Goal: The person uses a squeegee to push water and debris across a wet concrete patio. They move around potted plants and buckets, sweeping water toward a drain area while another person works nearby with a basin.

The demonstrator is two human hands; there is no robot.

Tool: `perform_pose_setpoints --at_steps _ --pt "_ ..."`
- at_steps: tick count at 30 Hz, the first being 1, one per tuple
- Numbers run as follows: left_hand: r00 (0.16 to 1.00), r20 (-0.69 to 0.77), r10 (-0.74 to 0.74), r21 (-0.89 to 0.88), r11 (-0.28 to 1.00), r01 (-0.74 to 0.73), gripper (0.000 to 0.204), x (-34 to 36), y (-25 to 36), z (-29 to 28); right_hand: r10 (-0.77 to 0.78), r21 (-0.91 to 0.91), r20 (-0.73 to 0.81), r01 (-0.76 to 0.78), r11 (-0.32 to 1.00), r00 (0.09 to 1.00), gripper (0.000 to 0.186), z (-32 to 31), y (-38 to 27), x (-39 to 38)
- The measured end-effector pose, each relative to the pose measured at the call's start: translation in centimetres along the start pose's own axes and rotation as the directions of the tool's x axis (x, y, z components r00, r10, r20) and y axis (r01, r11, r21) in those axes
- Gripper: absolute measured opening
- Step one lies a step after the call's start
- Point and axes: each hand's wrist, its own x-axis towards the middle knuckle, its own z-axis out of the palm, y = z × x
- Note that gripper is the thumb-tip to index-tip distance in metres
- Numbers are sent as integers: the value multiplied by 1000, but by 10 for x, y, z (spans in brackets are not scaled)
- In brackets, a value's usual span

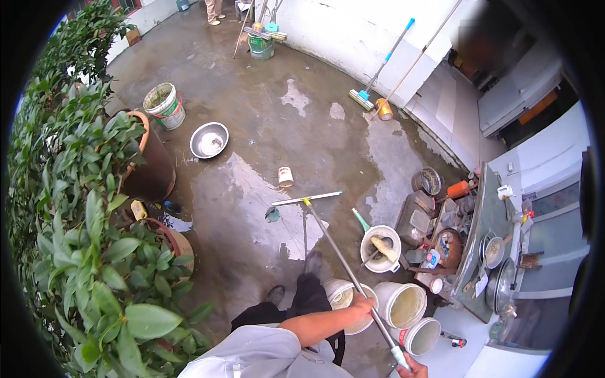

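A floor squeegee (340, 249) with a long metal pole runs from the lower right up to the middle of the view. My left hand (362, 306) is closed round its pole partway down. Farther back, my right hand (413, 366) grips the pale end of the handle, partly cut off by the lower edge. The wide thin blade (287, 201) meets the pole at a yellow joint; whether it touches the floor I cannot tell. Beside its left end lies a small dark green scrap (272, 214). Just beyond the blade is a white and red can (285, 176).
Wet concrete (252, 94) covers the yard. Leafy potted plants (75, 189) line the left. A metal basin (209, 140) and a paint bucket (165, 106) stand farther off. White buckets (403, 305) and a cluttered bench (469, 252) crowd the right. Mops (362, 99) lean on the wall.
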Motion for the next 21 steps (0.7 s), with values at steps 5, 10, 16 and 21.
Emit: perform_pose_setpoints --at_steps 5,10,16,21 --pt "992 -105 72 -139 986 -86 19 80 97 -11 -62 -114 80 71 991 995 35 -29 -66 129" --pt "856 -409 315 -102 917 -386 26 152 279 -65 -666 80 -43 667 741 745 52 -18 -211 285" --pt "754 -425 501 -128 791 -598 29 133 452 -89 -725 -47 3 725 688 689 43 -18 -446 393" --pt "838 -278 470 -263 801 -537 14 147 461 -58 -771 -68 37 771 633 636 52 -89 -398 396"
